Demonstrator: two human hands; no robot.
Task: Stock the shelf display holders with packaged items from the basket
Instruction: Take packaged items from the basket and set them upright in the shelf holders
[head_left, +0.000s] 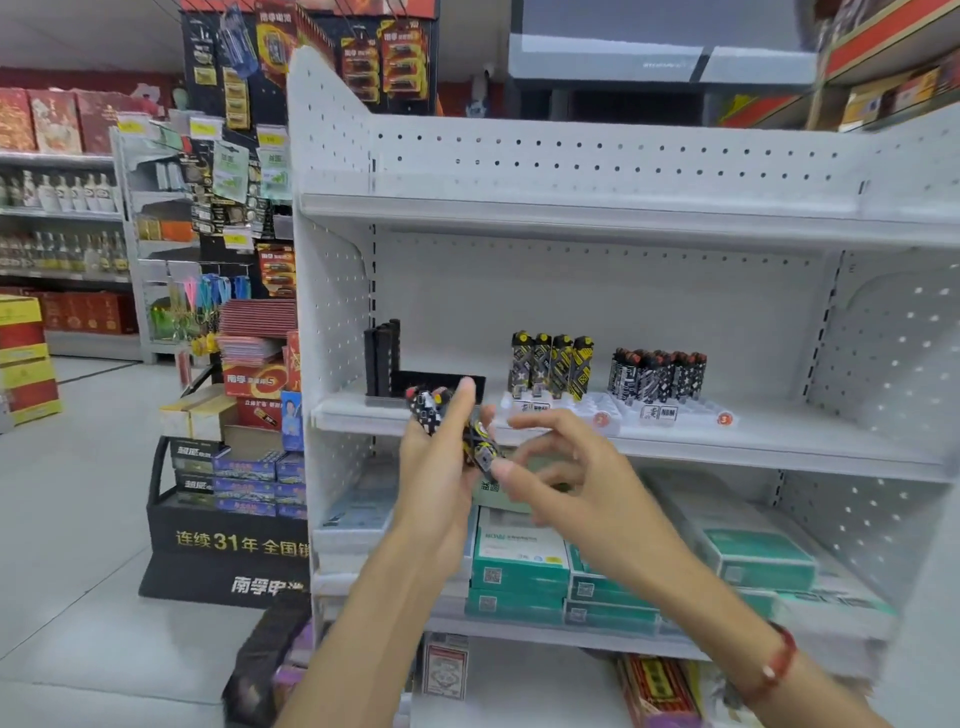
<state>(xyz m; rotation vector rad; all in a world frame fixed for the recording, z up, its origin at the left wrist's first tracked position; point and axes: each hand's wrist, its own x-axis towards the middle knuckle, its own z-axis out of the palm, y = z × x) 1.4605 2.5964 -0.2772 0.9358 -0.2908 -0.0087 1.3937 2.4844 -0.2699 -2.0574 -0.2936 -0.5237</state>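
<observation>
Head view: left hand (441, 467) grips lighters (480, 441) (bunched), right hand (561, 467) fingers loose beside.

Bare forearms, red cord bracelet (776, 666) on right wrist

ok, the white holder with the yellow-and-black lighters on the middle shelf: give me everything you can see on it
The white holder looks like moulded plastic, a low tray with rows of round sockets, sitting flat at the front of the middle shelf. Four yellow-and-black lighters stand upright in its back row; the front sockets look empty. A small label stands at its front and a round orange sticker marks its right corner. A similar holder sits close on its right. No hand touches it.
</observation>
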